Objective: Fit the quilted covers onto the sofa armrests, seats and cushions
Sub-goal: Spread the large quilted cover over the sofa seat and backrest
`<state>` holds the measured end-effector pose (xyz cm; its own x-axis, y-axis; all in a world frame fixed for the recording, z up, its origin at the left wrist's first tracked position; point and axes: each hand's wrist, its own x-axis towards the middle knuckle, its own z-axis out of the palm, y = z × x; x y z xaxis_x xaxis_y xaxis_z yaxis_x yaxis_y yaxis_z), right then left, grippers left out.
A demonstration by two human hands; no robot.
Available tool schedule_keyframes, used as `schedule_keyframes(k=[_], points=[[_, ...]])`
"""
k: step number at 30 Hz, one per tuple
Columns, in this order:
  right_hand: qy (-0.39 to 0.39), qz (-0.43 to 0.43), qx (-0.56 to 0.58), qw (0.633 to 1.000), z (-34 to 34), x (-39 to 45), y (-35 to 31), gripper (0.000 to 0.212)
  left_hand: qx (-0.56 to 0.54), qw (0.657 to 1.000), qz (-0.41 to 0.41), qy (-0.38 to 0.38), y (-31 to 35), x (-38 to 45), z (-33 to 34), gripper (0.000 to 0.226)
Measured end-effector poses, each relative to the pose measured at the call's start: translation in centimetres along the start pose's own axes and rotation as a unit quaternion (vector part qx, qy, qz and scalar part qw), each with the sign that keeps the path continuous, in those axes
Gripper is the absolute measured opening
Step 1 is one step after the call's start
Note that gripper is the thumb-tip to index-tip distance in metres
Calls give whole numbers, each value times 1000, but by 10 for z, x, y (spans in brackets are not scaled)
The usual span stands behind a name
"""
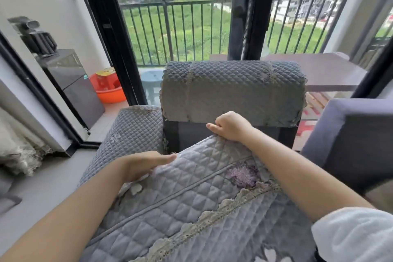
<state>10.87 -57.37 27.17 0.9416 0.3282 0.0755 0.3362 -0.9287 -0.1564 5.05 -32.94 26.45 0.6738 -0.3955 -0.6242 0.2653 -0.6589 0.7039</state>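
Person leans over the sofa, both bare arms stretched forward across a grey quilted cover (191, 208) that lies spread over the near part of the seat.

Right hand (230, 126): fingers curled, pinching the cover's far edge and holding it bunched up against the dark front of the back cushion (229, 134). Thumb sticks out to the left along the edge.

Left hand (146, 165): palm down, fingers straight and together, lying flat on the cover near its far left corner. It grips nothing; it presses on the fabric.

The cover carries a lace band (223, 204) running slantwise across it and a purple embroidered flower (242, 173) just beside the right forearm.

The back cushion already wears its own quilted cover (231, 89), draped over the top and hanging partway down the front, lace at the hem. The armrest (136, 132) on the left is covered in the same quilted fabric, touching the cushion's left side.

At the right edge, a bare blue-grey cushion (348, 134) stands, no cover on it.

Behind the sofa: black-framed glass doors, a balcony with a railing (191, 27), an orange basin (110, 91), a dark cabinet (72, 83) with a kettle (40, 40) on top. A light sleeve (353, 234) shows at the lower right.
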Motion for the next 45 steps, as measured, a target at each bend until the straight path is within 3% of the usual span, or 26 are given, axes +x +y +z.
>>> schedule_keyframes(k=[2,7,11,13,15,16,18,20,21,23,24,25,27,29,31,33,36,42,45], points=[[-26,16,-13,999,21,1,-1,51,50,998,6,38,-4,3,-2,45],[-44,58,9,997,22,0,-2,46,145,985,-8,91,-18,20,-10,42],[-183,71,79,977,-5,-9,22,37,243,964,14,105,-19,33,-6,44],[-250,90,240,934,-18,-18,43,27,277,956,17,98,-16,35,-7,49],[-290,133,421,849,-25,-28,63,15,302,950,6,78,-13,35,-13,50],[-303,146,466,818,-26,-32,73,15,309,949,-5,63,-10,36,-16,51],[-327,158,477,800,-23,-38,89,33,313,949,-31,36,-2,38,-21,53],[-354,159,456,801,-20,-44,97,39,325,944,-52,7,10,42,-20,53],[-373,165,436,802,-21,-47,97,31,327,943,-60,-7,16,44,-18,51],[-400,167,362,826,-28,-52,92,17,326,942,-77,-37,27,50,-14,47],[-402,154,314,846,-32,-55,91,22,334,938,-83,-49,32,53,-11,47],[-387,126,277,871,-37,-59,91,26,349,931,-86,-58,36,54,-8,46],[-304,48,311,899,-37,-70,93,28,377,919,-93,-68,40,56,-3,43],[-251,13,445,860,-33,-87,98,31,394,911,-100,-71,40,55,-2,42],[-276,5,511,814,-31,-101,105,31,399,907,-108,-75,38,50,-2,43],[-315,12,411,855,-30,-106,113,26,382,913,-122,-77,37,45,-1,42],[-314,5,252,915,-30,-105,122,26,357,922,-132,-65,42,41,4,42],[-178,-49,115,976,-18,-117,123,33,366,917,-146,-57,53,37,13,40],[-143,-39,105,983,-5,-120,123,35,313,945,-88,-17,65,26,24,22]])
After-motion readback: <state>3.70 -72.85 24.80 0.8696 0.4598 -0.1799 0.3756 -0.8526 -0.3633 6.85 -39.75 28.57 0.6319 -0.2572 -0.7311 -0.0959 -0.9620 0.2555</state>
